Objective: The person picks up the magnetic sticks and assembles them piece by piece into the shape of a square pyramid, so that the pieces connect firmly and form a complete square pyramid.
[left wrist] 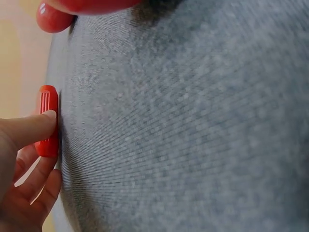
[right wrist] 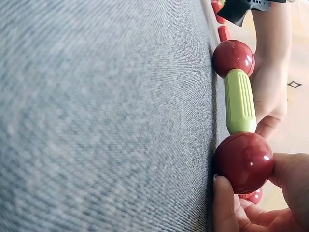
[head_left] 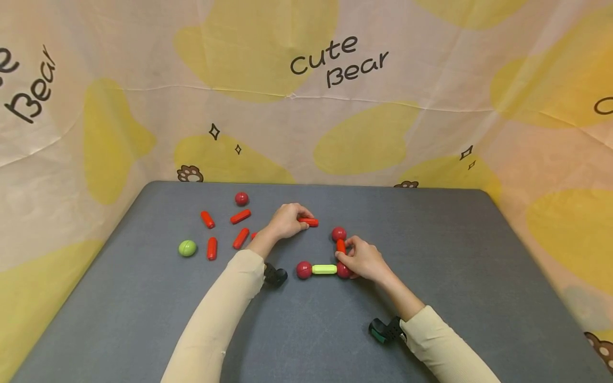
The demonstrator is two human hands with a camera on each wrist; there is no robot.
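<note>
My left hand (head_left: 286, 221) pinches a red ribbed rod (head_left: 311, 222) between thumb and fingers, low over the table. In the left wrist view the thumb lies across that rod (left wrist: 47, 121). My right hand (head_left: 366, 258) grips the corner of an L-shaped ball-and-rod piece. Its corner red ball (right wrist: 244, 163) sits between thumb and fingers in the right wrist view. From that ball a yellow-green rod (head_left: 324, 269) runs left to another red ball (head_left: 304, 269). A red rod (head_left: 340, 246), partly covered by my fingers, runs away from me to a third red ball (head_left: 338, 234).
Several loose red rods (head_left: 241, 238) lie on the left of the grey table (head_left: 306, 340), one partly hidden behind my left wrist. A red ball (head_left: 241, 199) lies beyond them, and a green ball (head_left: 187, 248) at far left. A printed cloth (head_left: 268, 69) hangs behind the table.
</note>
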